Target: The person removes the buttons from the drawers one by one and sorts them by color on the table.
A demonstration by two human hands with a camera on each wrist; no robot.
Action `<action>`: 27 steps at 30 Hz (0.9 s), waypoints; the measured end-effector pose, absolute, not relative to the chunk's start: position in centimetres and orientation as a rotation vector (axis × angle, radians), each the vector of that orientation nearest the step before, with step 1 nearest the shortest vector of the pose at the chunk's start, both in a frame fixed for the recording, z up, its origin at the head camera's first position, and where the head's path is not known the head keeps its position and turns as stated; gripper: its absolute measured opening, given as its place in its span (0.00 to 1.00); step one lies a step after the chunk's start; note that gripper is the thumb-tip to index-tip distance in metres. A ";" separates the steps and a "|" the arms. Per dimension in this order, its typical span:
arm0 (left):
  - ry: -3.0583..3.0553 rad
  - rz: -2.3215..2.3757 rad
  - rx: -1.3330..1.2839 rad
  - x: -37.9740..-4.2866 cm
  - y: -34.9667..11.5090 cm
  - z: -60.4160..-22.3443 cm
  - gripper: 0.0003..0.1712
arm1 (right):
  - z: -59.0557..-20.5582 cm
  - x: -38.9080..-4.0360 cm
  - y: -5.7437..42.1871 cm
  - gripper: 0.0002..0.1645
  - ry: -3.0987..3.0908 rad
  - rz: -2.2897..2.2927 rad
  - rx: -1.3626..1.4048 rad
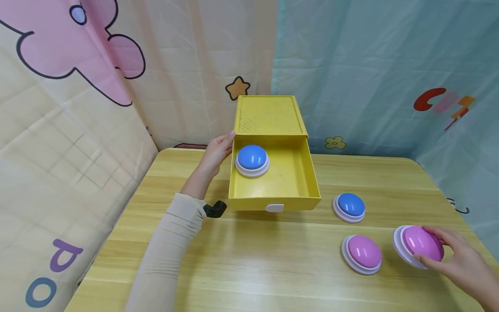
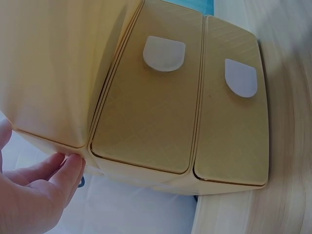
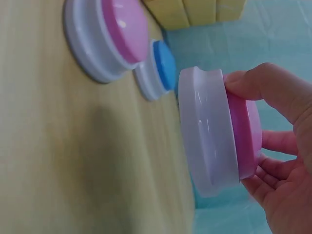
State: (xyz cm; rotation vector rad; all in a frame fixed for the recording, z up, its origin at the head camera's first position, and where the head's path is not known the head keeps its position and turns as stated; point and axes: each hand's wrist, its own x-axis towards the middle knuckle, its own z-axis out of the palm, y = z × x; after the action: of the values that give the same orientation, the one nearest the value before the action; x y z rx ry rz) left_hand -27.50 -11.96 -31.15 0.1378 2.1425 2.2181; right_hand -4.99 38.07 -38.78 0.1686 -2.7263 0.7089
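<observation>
My right hand [image 1: 461,260] grips a pink push button [image 1: 424,243] with a white base, thumb and fingers around its dome. In the right wrist view, that button is tilted on its side above the table, with its shadow below. My left hand [image 1: 216,152] rests its fingers on the left side of a yellow drawer cabinet [image 1: 269,113]. The cabinet's top drawer [image 1: 288,203] is pulled out, and a blue push button [image 1: 252,158] lies in its back left part. Left of the held button, another pink button [image 1: 363,253] and a blue button [image 1: 350,207] lie on the table.
Two closed lower drawers with white pull tabs [image 2: 165,53] show in the left wrist view. The cabinet stands at the back of a wooden table [image 1: 249,268]. Printed curtains [image 1: 351,65] hang behind the table and along both sides.
</observation>
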 end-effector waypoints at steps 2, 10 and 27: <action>2.140 2.226 0.135 -27.5 -12.0 -31.2 0.31 | -39.6 -4.6 38.3 0.39 -2.772 0.694 0.136; 2.137 2.225 0.148 -27.4 -11.9 -31.0 0.31 | -41.9 -4.2 39.3 0.43 -2.990 0.648 -0.064; 2.147 2.203 0.132 -27.2 -12.1 -31.0 0.32 | -43.1 -4.8 40.5 0.48 -3.030 0.809 -0.035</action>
State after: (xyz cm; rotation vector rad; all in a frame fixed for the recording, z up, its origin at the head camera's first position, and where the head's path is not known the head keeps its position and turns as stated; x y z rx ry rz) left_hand -27.23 -12.10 -30.98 0.1318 2.1470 2.2027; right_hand -4.82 40.52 -43.14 -0.0348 -3.0302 0.8094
